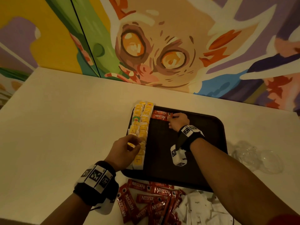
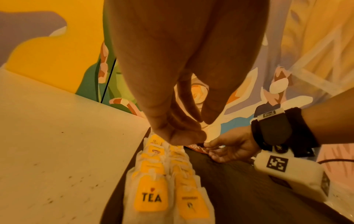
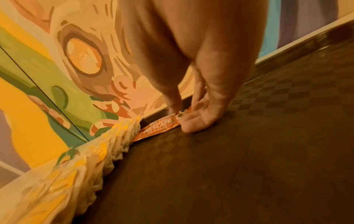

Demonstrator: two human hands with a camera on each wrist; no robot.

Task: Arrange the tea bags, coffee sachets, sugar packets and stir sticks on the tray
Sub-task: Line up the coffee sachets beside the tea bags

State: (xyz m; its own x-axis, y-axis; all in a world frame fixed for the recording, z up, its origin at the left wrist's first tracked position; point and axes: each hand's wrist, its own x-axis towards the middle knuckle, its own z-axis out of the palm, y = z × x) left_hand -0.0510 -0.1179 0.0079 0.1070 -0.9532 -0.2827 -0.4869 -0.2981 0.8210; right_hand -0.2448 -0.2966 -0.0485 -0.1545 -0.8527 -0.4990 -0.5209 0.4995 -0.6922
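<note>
A dark tray [image 1: 186, 159] lies on a white table. Two columns of yellow tea bags [image 1: 142, 124] run along its left edge. Two red Nescafe coffee sachets [image 1: 160, 115] lie side by side at the far end, touching the tea bags. My right hand [image 1: 172, 118] pinches the right end of the sachets [image 3: 159, 128], thumb on the far side and fingers on the near side. My left hand [image 1: 129, 143] hovers over the nearer tea bags [image 2: 151, 195], fingers loosely curled, holding nothing. No stir sticks show.
A loose pile of red coffee sachets [image 1: 154, 200] lies on the table just in front of the tray. White sugar packets [image 1: 199, 207] lie beside it. Crumpled clear plastic [image 1: 256, 158] sits right of the tray. A painted wall [image 1: 162, 46] rises behind the table.
</note>
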